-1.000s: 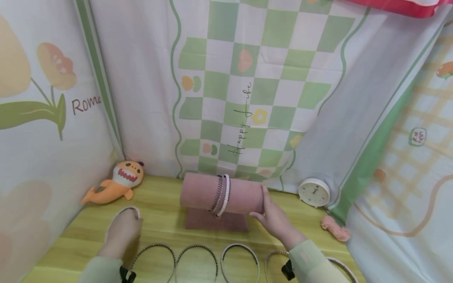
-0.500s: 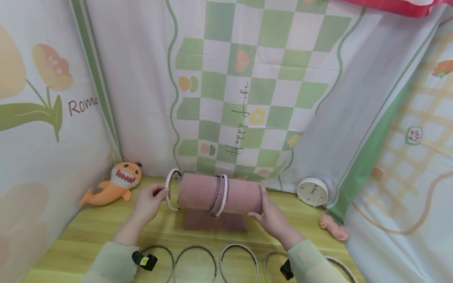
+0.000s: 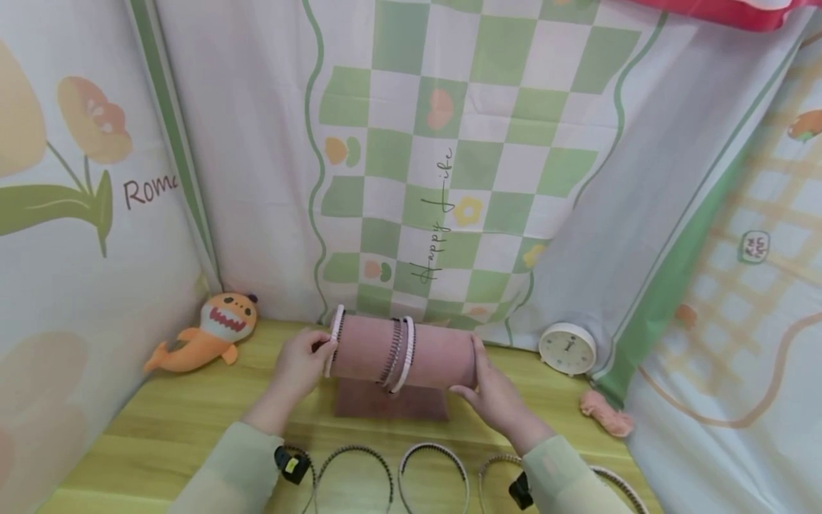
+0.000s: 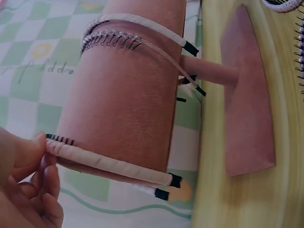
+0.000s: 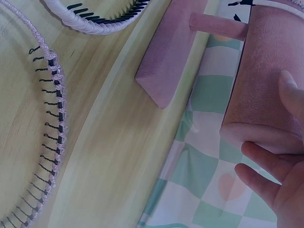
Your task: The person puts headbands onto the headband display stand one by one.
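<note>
A pink cylindrical headband stand (image 3: 366,351) lies sideways on its base. At its left end my left hand (image 3: 300,365) pinches a white headband (image 4: 114,164) between thumb and fingers, and the band fits around the cylinder's edge with its black tips hanging apart below. My right hand (image 3: 499,401) holds the cylinder's right end, thumb on the side and fingers against the end face. Around the middle sit a white headband (image 3: 408,357) and, just left of it, a thin beaded headband (image 4: 114,37) with comb teeth.
Several headbands lie in a row along the front of the wooden table (image 3: 148,435), among them a white headband (image 3: 437,447) and a dark-toothed headband (image 3: 357,448). An orange shark toy (image 3: 221,335) sits back left. A round white clock (image 3: 568,348) and a crumpled pink cloth piece (image 3: 606,414) are at right.
My left hand has brought the white headband from the table's left side up and rightward onto the cylinder's left end. My right hand keeps its place at the other end.
</note>
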The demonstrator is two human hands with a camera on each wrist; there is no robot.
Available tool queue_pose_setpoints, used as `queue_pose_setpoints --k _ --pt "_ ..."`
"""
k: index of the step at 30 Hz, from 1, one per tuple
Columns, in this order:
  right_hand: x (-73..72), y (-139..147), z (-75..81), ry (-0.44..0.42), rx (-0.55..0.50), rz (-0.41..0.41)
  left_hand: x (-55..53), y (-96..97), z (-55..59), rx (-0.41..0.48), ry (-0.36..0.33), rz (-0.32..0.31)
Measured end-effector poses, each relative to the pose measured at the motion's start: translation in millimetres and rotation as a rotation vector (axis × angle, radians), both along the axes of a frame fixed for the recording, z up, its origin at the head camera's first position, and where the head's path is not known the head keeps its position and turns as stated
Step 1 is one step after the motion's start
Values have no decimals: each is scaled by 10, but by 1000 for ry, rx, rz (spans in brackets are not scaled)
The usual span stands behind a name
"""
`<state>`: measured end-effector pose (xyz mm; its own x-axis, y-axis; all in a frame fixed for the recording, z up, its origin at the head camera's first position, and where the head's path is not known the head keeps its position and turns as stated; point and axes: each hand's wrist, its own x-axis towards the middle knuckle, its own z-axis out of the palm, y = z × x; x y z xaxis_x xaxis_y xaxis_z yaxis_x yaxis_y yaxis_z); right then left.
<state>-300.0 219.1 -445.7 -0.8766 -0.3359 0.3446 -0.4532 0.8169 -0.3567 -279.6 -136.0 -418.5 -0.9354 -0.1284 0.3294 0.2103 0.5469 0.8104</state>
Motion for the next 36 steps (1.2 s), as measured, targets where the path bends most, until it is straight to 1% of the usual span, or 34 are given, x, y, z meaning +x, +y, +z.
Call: queue_pose_setpoints --k 4,6,7,9,10,12,13,15,16,18,21,24,27,32,36 --pt "4 0 0 -2 -2 -3 21 15 30 -106 24 12" --pt "5 -2 -1 2 0 -3 28 1 28 -187 83 20" --pt "3 -4 -3 5 3 -2 30 -11 26 -250 121 17" --pt "3 -9 -5 10 6 -1 30 -49 8 -422 216 -1" --pt "5 -11 -5 11 6 -1 28 -74 -4 -511 273 -19" --pt "11 -14 -7 13 4 1 34 -127 -26 -670 353 -73" --pt "12 -15 -8 14 2 3 44 -151 -30 -729 370 -101" --pt "14 -13 -10 17 -4 6 55 -195 -44 -794 389 -150" --pt "14 -11 -13 21 -6 6 60 -208 -43 -803 390 -167" --pt "7 -7 -20 24 -10 5 55 -221 -49 -805 399 -182" --pt "-3 -4 -26 28 -14 3 18 -193 -72 -783 440 -177" --pt "-2 -1 -23 27 -8 1 -13 -108 -90 -763 456 -178" --pt "0 1 -20 27 0 -2 -30 12 -92 -758 445 -194" --pt "6 0 -11 26 4 -4 -27 209 -72 -737 406 -225" --pt "7 -3 -5 23 8 -2 -21 321 -68 -727 389 -229"
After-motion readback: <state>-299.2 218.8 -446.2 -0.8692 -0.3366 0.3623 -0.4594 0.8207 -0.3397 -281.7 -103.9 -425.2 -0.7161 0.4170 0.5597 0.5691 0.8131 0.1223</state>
